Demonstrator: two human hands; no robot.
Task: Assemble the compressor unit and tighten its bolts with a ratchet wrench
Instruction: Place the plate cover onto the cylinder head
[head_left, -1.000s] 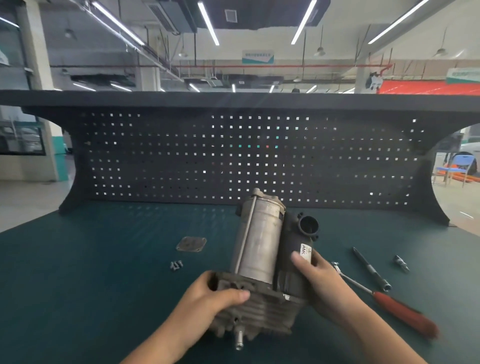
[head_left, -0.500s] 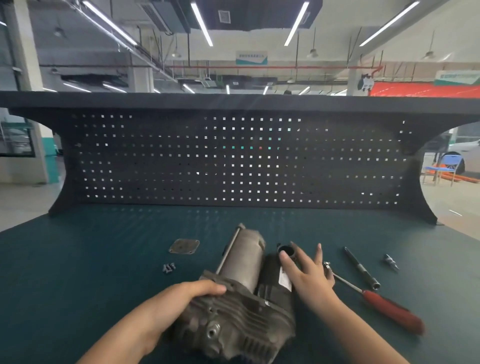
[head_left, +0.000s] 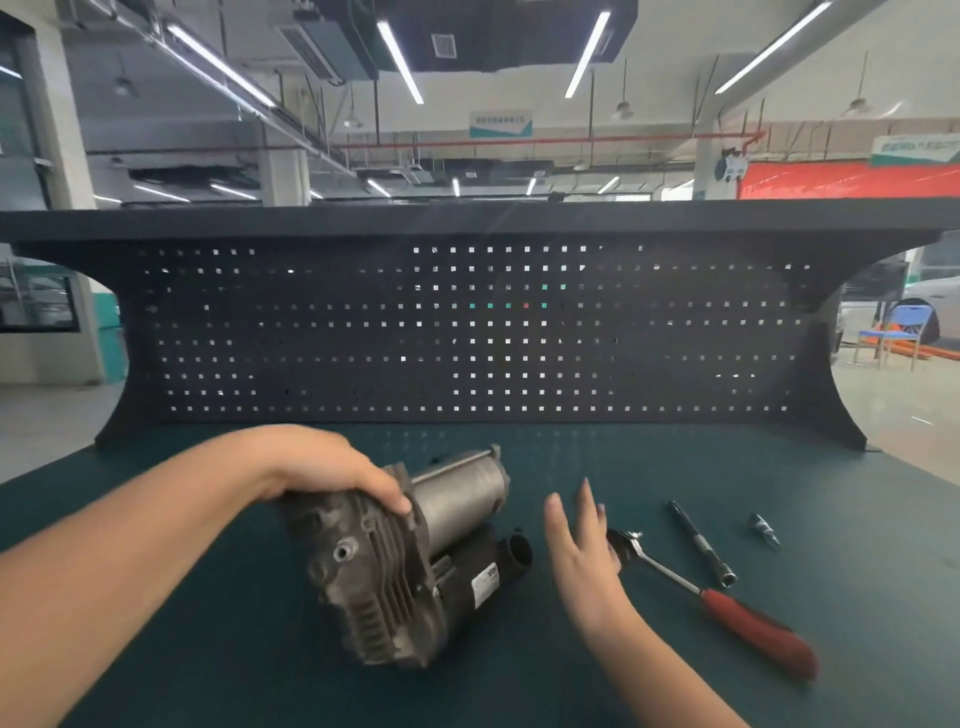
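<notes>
The grey metal compressor unit (head_left: 410, 556) lies on its side on the green bench top, finned end toward me and its cylinder pointing away. My left hand (head_left: 332, 470) grips the top of the finned housing, fingers curled over its edge. My right hand (head_left: 584, 551) hovers just right of the unit with straight fingers, holding nothing. The ratchet wrench (head_left: 717, 603) with a red handle lies on the bench right of that hand, its head close to my fingers.
A black extension bar (head_left: 701, 543) and a small socket piece (head_left: 763, 530) lie right of the wrench. A dark pegboard back panel (head_left: 467, 332) closes the far edge of the green bench top (head_left: 208, 649).
The compressor went from upright to lying on its side and turned. My right hand let go of it and drew off to the right; my left hand shifted to the top of the housing.
</notes>
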